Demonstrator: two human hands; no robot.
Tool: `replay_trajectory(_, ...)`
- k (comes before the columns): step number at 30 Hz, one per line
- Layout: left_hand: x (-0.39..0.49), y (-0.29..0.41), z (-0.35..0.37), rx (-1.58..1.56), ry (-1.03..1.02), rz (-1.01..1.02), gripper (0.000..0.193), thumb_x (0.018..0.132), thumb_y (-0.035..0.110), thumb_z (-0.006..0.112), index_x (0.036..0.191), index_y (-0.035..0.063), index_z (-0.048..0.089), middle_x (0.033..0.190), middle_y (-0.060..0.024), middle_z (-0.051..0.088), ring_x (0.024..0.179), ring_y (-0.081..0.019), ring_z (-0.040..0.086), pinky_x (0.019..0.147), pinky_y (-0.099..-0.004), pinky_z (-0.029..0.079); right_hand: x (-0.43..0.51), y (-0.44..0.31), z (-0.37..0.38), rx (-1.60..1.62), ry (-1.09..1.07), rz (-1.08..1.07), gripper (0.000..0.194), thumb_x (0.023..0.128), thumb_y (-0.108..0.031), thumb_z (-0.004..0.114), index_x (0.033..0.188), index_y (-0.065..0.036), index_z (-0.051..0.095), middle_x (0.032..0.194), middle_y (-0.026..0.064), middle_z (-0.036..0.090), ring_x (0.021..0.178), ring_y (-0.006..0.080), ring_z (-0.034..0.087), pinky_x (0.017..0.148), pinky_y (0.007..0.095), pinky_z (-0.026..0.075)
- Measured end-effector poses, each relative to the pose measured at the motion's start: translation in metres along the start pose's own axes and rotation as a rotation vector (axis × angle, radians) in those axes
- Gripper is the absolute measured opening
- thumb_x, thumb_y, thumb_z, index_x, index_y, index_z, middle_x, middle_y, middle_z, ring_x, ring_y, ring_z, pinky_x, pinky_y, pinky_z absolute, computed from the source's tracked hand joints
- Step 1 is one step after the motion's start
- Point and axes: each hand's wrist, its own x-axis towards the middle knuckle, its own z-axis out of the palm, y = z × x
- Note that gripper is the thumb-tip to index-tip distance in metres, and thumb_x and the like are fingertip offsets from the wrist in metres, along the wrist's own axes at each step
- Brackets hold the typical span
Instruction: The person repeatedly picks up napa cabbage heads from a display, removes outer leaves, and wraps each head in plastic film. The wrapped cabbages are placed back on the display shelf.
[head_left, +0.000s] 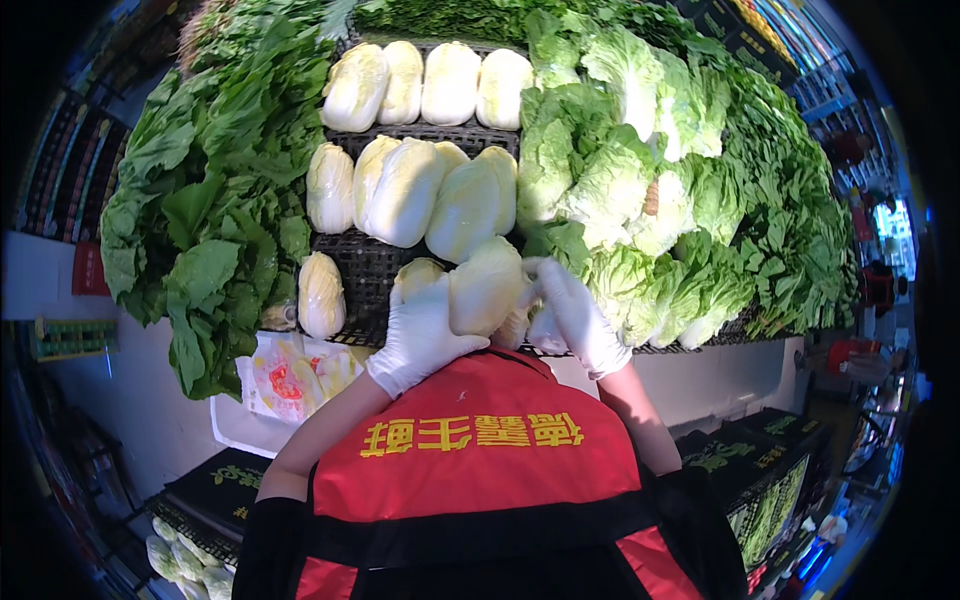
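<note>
A pale napa cabbage (486, 286) is between my two white-gloved hands, near my red apron. My left hand (424, 330) rests against its left side, thumb beneath it; whether it grips this cabbage or the one behind is unclear. My right hand (574, 311) is at the right, fingers bent near the cabbage's right edge, fingertips partly hidden. Another napa cabbage (420, 274) shows behind my left fingers. A single napa cabbage (322, 295) stands at the left of the front row. More napa cabbages (405, 193) lie in the middle row, and several (451, 84) line the back row.
Black plastic crates (365, 274) bear the cabbages. Dark leafy greens (217, 187) are heaped at left, light green lettuces (611, 187) at right, with more greens beyond. A white bin (232, 424) with printed plastic packaging (300, 379) stands at lower left. Dark boxes (757, 442) are at lower right.
</note>
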Motion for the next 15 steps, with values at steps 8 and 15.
replay_trajectory(8, 0.02, 0.007, -0.032, -0.609, 0.014, 0.093, 0.073, 0.074, 0.034, 0.086, 0.131, -0.0014, 0.056, 0.118, -0.0185, 0.061, 0.108, -0.0326, 0.06, 0.092, -0.0405, 0.049, 0.001, -0.012, 0.009, 0.466, -0.117, -0.279, 0.086, 0.101, -0.07, 0.027, 0.158, -0.005, 0.026, 0.122, 0.0099, 0.054, 0.1, 0.0151, 0.06, 0.088, 0.0279, 0.05)
replay_trajectory(15, 0.025, 0.007, -0.034, -1.033, -0.225, -0.232, 0.048, 0.093, 0.035, 0.072, 0.123, -0.0012, 0.061, 0.099, -0.008, 0.063, 0.089, -0.0181, 0.061, 0.081, -0.031, 0.05, 0.003, -0.023, 0.012, 0.466, -0.161, -0.394, 0.096, 0.097, -0.069, 0.047, 0.16, -0.003, 0.016, 0.126, 0.0079, 0.052, 0.108, 0.0162, 0.058, 0.094, 0.03, 0.047)
